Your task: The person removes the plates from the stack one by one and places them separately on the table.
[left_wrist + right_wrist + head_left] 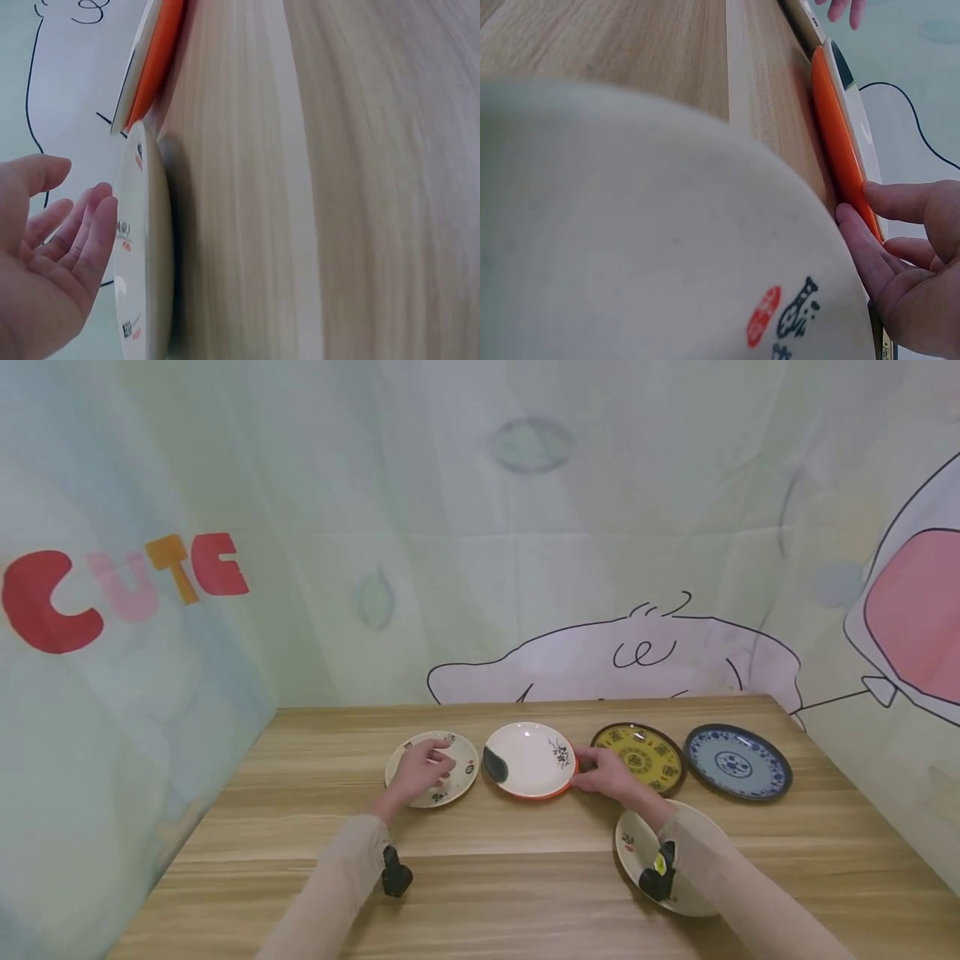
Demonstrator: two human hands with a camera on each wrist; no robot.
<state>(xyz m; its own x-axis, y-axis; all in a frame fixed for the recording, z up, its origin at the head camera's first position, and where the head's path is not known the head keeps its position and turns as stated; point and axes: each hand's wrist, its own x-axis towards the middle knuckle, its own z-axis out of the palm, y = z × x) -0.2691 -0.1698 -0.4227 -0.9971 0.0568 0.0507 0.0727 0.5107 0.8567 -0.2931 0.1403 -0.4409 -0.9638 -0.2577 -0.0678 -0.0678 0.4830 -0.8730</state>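
In the head view, a white plate [528, 760] with a dark green patch, a flower print and an orange underside lies at the back middle. My right hand [603, 772] pinches its right rim. The right wrist view has the thumb [904, 201] at the rim and fingertips low against the orange side [838, 124]. My left hand [422, 770] is held above a cream plate [459, 777] with small printed marks, fingers loosely bent and holding nothing. Seen from the left wrist, those fingers [94, 232] stand just off that plate's face.
A yellow dark-rimmed plate [637, 756] and a blue patterned plate [738, 762] lie at the back right. Another cream plate [701, 893] sits nearer, partly under my right forearm. Beyond the wooden table [495, 893] hangs a printed cloth [375, 485].
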